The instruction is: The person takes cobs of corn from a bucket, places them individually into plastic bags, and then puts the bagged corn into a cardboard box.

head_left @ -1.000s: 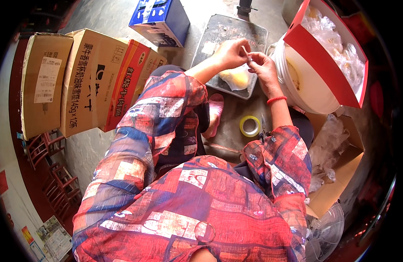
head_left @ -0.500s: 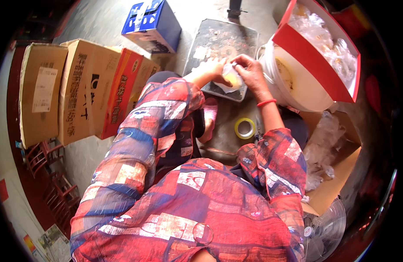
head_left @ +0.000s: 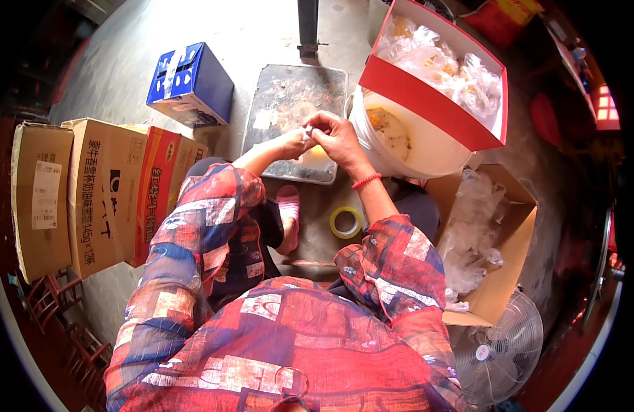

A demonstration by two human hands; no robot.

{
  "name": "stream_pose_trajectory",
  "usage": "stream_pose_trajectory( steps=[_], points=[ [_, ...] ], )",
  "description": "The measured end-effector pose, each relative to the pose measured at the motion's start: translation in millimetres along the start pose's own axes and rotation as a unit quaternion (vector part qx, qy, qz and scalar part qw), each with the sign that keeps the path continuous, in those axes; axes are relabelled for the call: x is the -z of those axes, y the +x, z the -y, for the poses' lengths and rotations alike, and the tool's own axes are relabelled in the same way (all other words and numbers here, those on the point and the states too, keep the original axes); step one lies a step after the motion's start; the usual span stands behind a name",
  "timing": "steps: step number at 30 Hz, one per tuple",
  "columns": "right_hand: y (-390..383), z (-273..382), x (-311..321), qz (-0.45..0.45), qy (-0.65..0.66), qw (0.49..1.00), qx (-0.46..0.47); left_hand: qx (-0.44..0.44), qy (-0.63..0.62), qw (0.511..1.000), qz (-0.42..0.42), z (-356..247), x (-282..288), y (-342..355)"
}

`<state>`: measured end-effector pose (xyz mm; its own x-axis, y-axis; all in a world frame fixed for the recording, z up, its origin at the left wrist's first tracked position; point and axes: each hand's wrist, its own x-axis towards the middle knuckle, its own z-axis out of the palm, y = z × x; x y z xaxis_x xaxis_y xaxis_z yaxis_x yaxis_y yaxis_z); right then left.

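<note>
You had a bare concrete floor [head_left: 262, 27] under you, with a metal tray [head_left: 289, 103], a white bucket [head_left: 427, 154] and a roll of tape [head_left: 346, 222] lying on it. A blue box [head_left: 190, 84] sat near the tray, brown cartons [head_left: 90, 192] stood to your left, and an open carton [head_left: 499, 275] and a fan [head_left: 499, 353] were on your right.

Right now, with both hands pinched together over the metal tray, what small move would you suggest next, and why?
Probably finish closing the small pale packet pinched between the left hand and right hand, then move it toward the red box, which already holds similar clear-bagged pieces.
</note>
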<state>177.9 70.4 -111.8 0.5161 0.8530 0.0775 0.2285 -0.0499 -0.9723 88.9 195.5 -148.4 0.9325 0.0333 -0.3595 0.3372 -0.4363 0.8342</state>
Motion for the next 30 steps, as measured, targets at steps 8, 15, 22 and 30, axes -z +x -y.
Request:
stream_pose_trajectory(
  steps=[8,15,22,30],
  points=[
    [-9,7,10,0.007,0.053,0.998,-0.036,0.030,-0.048,0.996,0.072,-21,6,-13],
    [-35,28,44,-0.068,-0.108,0.990,-0.056,0.027,-0.023,0.999,0.013,-34,10,-31],
    [-95,59,83,0.019,-0.291,0.954,-0.066,-0.069,0.000,0.993,-0.092,-118,73,-57],
    [-105,28,66,0.124,-0.357,0.925,-0.039,-0.233,-0.020,0.945,-0.228,-283,118,-28]
  ],
)
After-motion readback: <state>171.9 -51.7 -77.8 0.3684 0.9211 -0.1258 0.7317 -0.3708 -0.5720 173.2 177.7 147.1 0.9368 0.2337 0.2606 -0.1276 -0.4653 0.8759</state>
